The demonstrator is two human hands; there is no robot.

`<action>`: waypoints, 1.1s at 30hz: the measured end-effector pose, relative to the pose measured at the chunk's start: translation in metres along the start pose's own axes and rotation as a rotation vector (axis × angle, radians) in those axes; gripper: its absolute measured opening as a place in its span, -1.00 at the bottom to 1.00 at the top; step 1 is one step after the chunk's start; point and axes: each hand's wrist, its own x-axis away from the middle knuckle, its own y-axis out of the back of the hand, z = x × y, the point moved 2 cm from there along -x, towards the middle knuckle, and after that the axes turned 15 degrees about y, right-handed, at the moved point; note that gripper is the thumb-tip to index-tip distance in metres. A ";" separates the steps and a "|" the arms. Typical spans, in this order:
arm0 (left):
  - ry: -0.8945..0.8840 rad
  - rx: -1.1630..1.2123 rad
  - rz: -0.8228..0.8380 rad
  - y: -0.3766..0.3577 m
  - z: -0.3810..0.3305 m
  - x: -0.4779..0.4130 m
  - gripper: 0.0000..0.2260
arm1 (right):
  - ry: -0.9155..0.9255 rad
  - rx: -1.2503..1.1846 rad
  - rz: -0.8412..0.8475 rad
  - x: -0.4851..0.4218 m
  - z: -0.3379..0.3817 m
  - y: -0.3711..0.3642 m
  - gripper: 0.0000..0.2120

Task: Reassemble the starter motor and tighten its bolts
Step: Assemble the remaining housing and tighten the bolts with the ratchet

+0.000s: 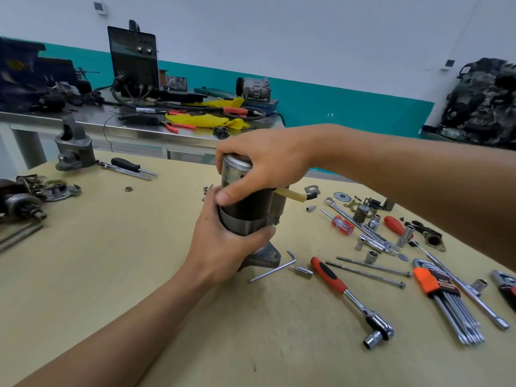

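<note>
Starter motor (245, 203), upright on tabletop (111, 261): left hand (223, 244) gripped its body, right hand (268, 163) clasped the end cap (236, 167). Cap likely needed square seating, holes aligned, before taking up the long bolts (365, 274) right of the motor.

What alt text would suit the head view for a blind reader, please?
The left hand grips the body of an upright starter motor on a tan table while the right hand holds its top cap. A ratchet, two long bolts and hex keys lie nearby.
</note>
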 end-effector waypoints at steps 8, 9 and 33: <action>0.034 0.011 0.097 0.008 0.006 -0.008 -0.39 | 0.012 -0.782 -0.641 0.033 -0.024 0.020 -0.36; 0.034 0.008 0.099 0.008 0.007 -0.009 -0.39 | -0.016 -0.738 -0.690 0.037 -0.030 0.024 -0.36; 0.021 0.118 0.275 0.010 0.001 -0.015 -0.51 | -0.019 -0.255 -0.446 0.033 -0.018 -0.029 -0.24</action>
